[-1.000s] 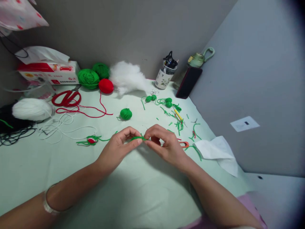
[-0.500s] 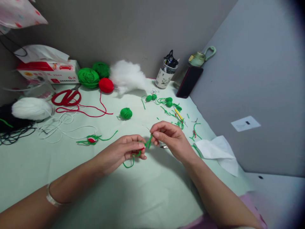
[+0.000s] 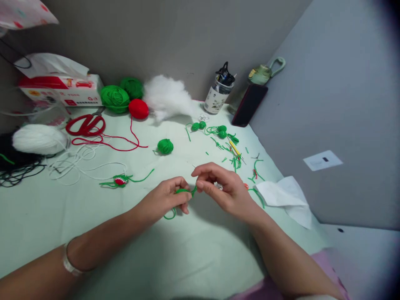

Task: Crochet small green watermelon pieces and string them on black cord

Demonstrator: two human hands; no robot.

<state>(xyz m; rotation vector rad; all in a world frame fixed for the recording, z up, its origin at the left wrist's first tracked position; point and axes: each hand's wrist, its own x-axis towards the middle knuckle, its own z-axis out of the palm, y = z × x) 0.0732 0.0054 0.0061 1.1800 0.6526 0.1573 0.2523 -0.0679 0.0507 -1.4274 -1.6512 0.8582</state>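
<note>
Between the thumb and fingers of my left hand (image 3: 165,196) is a small green crocheted piece (image 3: 182,191), mostly covered by the fingers. A loop of green yarn (image 3: 170,214) hangs below that hand. Just to its right, my right hand (image 3: 223,189) pinches a thin needle (image 3: 193,166), whose tip shows above the index finger. A short green strand (image 3: 194,191) runs between the two hands. Left of them lies another small crocheted piece (image 3: 121,180), red, white and green, with loose yarn tails.
Behind are a small green yarn ball (image 3: 165,146), white stuffing (image 3: 168,98), a red yarn ball (image 3: 138,108) and red scissors (image 3: 86,125). Green scraps and a yellow-handled crochet hook (image 3: 234,147) lie right, near a tissue (image 3: 286,198). A pen jar (image 3: 216,98) and phone (image 3: 250,105) stand behind.
My left hand has turned the crocheted piece so its green side shows instead of the red. My right hand has shifted slightly, with the needle still in its fingers.
</note>
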